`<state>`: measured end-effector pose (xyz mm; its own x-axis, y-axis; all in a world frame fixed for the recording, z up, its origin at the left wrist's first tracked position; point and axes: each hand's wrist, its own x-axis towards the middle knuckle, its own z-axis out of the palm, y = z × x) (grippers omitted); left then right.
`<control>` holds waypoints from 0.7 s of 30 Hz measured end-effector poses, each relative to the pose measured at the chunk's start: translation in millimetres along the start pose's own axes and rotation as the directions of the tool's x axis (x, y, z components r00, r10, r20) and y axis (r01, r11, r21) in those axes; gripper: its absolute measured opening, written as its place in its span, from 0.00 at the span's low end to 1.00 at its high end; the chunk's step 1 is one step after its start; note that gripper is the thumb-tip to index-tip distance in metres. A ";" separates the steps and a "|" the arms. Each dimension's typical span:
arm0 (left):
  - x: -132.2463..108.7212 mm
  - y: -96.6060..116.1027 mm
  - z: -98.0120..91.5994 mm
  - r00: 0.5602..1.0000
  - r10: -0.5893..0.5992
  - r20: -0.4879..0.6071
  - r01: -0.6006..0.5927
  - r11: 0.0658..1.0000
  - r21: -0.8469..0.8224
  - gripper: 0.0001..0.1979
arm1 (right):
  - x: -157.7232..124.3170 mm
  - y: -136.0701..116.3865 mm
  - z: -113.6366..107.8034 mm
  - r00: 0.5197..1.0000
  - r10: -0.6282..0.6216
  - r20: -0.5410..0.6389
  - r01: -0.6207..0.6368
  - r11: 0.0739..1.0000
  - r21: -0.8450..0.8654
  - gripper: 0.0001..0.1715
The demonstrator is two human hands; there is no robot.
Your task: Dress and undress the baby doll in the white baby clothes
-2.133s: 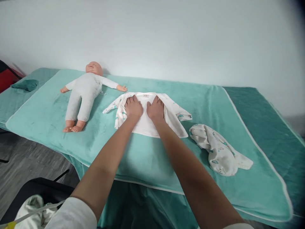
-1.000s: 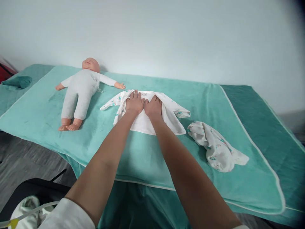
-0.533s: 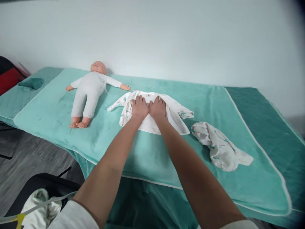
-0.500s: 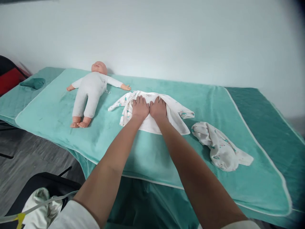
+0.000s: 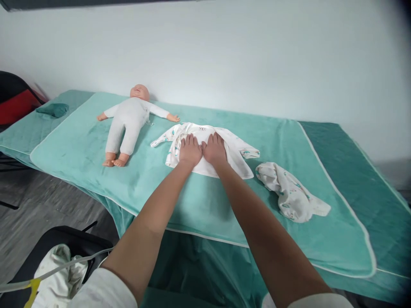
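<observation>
A white printed baby top (image 5: 236, 150) lies opened out on the teal blanket (image 5: 208, 201). My left hand (image 5: 190, 149) and my right hand (image 5: 214, 148) press flat on its white inner middle, side by side and touching, fingers stretched out. Nothing is gripped in either hand. A baby doll (image 5: 126, 124) in a pale grey suit lies on its back to the left, arms spread, one hand near the top's left sleeve. A crumpled pair of matching printed trousers (image 5: 290, 194) lies to the right of the top.
A white wall runs behind the table. A darker teal cover (image 5: 353, 171) shows at the right. A small folded teal cloth (image 5: 52, 110) sits far left near a red and black object (image 5: 14, 105). A black chair (image 5: 69, 248) with white cloth stands at lower left.
My two hands have come together from apart at the middle of the top and slid a little toward me. The camera has shifted, so everything sits further right.
</observation>
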<state>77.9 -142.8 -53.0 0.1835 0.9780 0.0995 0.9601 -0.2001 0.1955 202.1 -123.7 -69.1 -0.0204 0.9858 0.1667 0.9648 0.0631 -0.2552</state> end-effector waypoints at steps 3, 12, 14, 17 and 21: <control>-7.4 -0.4 -1.1 1.000 -0.002 0.001 0.002 1.000 -0.006 0.33 | -3.8 0.5 0.2 1.000 -0.005 0.004 0.005 1.000 0.000 0.42; -32.7 -2.0 -13.8 0.989 0.063 -0.137 -0.057 0.997 0.048 0.19 | -22.6 -3.3 -7.0 0.999 -0.015 0.035 0.016 0.999 -0.030 0.42; -39.9 -3.2 -16.8 0.988 0.067 -0.139 -0.061 0.997 0.051 0.17 | -27.6 -4.9 -9.7 0.998 -0.009 0.061 0.011 0.999 -0.034 0.42; -51.0 -7.2 -18.9 0.987 0.080 -0.137 -0.073 0.996 0.055 0.17 | -37.6 -7.3 -13.7 0.996 -0.017 0.089 0.020 0.999 -0.036 0.41; -64.7 -17.6 -22.7 0.986 0.062 -0.154 -0.053 0.997 0.061 0.15 | -57.1 -10.3 -17.9 0.994 -0.063 0.088 0.067 0.997 -0.043 0.41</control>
<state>44.4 -203.9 -40.7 0.2081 0.9428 0.2604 0.9600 -0.2479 0.1302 198.0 -183.5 -58.9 -0.1040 0.9897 0.0980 0.9717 0.1222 -0.2023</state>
